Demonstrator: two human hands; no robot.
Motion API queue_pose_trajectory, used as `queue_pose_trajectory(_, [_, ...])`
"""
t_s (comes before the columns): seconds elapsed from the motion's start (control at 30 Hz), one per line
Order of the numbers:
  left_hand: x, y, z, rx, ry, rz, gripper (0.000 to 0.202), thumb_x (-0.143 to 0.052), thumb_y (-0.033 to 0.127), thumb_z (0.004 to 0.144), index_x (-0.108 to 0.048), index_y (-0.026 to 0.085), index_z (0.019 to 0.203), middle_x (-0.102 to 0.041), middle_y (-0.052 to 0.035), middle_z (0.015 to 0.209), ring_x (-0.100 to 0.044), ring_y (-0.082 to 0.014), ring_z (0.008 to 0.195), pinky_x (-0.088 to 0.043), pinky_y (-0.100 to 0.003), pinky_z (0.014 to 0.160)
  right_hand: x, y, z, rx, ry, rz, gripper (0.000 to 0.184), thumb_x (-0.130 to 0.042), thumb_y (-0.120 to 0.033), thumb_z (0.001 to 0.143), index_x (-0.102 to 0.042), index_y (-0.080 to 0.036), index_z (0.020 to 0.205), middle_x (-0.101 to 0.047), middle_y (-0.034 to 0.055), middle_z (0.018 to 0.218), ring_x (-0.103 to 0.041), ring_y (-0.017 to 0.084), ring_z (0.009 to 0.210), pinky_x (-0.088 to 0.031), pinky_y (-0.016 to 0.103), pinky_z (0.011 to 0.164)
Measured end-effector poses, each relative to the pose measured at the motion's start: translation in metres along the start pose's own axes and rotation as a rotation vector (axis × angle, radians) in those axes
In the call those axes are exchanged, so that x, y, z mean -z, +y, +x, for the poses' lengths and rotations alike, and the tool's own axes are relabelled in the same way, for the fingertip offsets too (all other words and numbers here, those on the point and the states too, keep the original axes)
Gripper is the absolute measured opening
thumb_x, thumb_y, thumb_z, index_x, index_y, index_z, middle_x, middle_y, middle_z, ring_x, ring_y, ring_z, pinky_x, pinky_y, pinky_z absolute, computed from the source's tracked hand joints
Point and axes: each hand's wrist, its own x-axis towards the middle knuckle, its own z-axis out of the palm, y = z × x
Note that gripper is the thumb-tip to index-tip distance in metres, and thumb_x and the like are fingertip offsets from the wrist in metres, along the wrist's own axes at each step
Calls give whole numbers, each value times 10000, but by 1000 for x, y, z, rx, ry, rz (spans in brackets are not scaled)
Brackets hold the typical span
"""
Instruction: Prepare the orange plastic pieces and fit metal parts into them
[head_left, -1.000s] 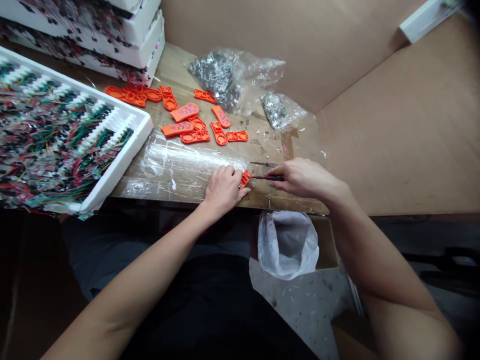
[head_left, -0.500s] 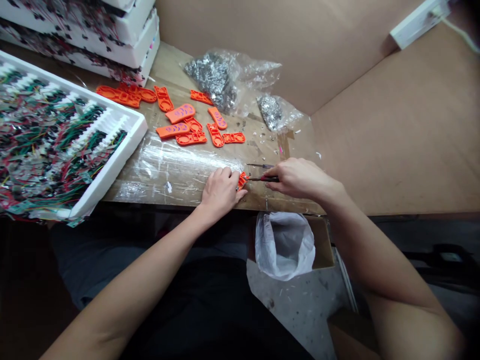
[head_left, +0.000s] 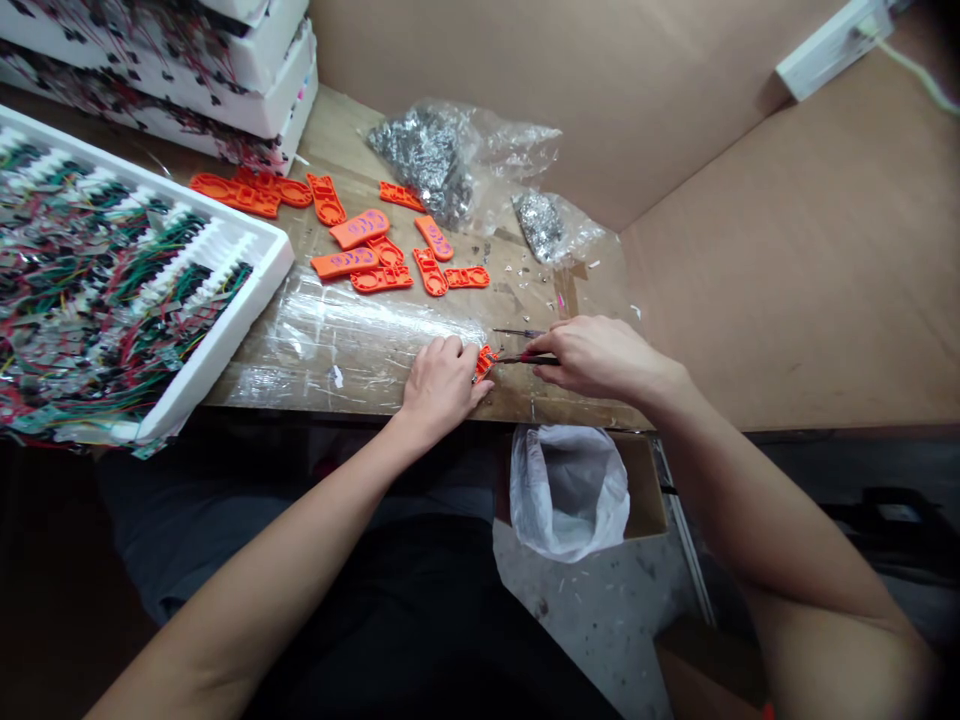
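We log an orange plastic piece (head_left: 486,364) half hidden by the left hand (head_left: 441,388), a dark tool (head_left: 525,360) with its tip too small to tell, bagged metal bits (head_left: 420,160) too small to identify, foam trays (head_left: 247,70) cut off above

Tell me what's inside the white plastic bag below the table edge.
The white plastic bag shows only its own crumpled inner sides; its bottom lies in shadow, so anything down there is hidden.

The left hand (head_left: 441,385) pins an orange piece (head_left: 486,362) at the edge of a plastic sheet (head_left: 352,340) — the right hand (head_left: 600,358) grips a small screwdriver (head_left: 536,360), tip against the piece — more orange pieces (head_left: 345,262) lie beyond.
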Motion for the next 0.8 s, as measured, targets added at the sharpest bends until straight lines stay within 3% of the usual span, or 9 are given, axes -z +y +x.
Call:
queue_pose_trajectory(0.53, [2,1,0,10,-11,-27,356,-763,506,939,-619,215,1084,-632,-112,1116,-559,-311,1089,-440,-411,884,-21,12,-3,34,27,149,313,-616,-435,1029,-797,-325,1258,-815,57,1043,-743,244,891,-486,308,740])
queue_pose_trajectory(0.67, [3,0,0,8,-19,-14,336,-755,505,946,-622,220,1065,-633,-101,1091,-564,-301,1057,-443,-407,864,-38,13,-12,38,91,265,331,-618,-405,1037,-778,-287,1301,-814,76,1127,-753,249,970,-527,309,816])
queue_pose_trajectory(0.8, [4,0,-1,8,-18,3,333,-764,495,939,-626,221,1068,-632,-98,1085,-563,-300,1054,-442,-406,863,-70,10,-21,-1,209,436,368,-635,-366,1028,-746,-251,1359,-805,93,1175,-754,258,1048,-556,333,907])
